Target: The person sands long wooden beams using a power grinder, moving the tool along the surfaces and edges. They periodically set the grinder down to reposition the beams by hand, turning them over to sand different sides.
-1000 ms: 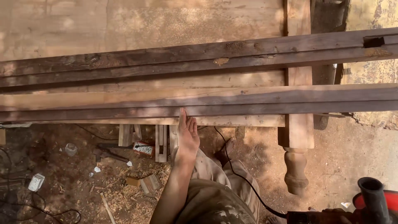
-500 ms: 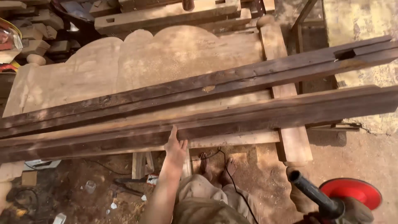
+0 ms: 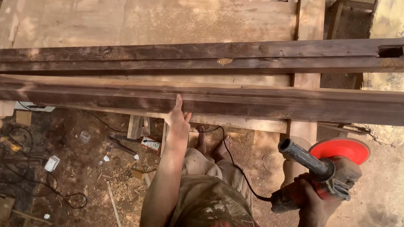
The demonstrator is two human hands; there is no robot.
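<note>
The left hand (image 3: 178, 118) reaches forward with its fingers stretched flat and close together, the palm pressed against the near face of a long dark beam (image 3: 235, 103), which looks like a way to steady or tip it along its length; nothing is gripped in it, only pushed against. That beam lies crosswise in front of the person, running from the left edge of the view to the right, and it rests on a pale wooden panel (image 3: 168, 21) that serves as a raised bed, so the work sits at arm height rather than on the ground. A second dark beam (image 3: 202, 56) lies parallel just behind it, farther from the person, with a rectangular mortise cut near its right end. The right hand (image 3: 313, 197) is closed around the body of an angle grinder (image 3: 326, 172), held low and well off to the right of the beam, its red disc (image 3: 341, 149) turned upward and away from the wood and the black side handle sticking out towards the left. A black cord (image 3: 235, 164) trails from the grinder across the legs towards the bare feet, and wood shavings (image 3: 122, 189) litter the dirt floor below
</note>
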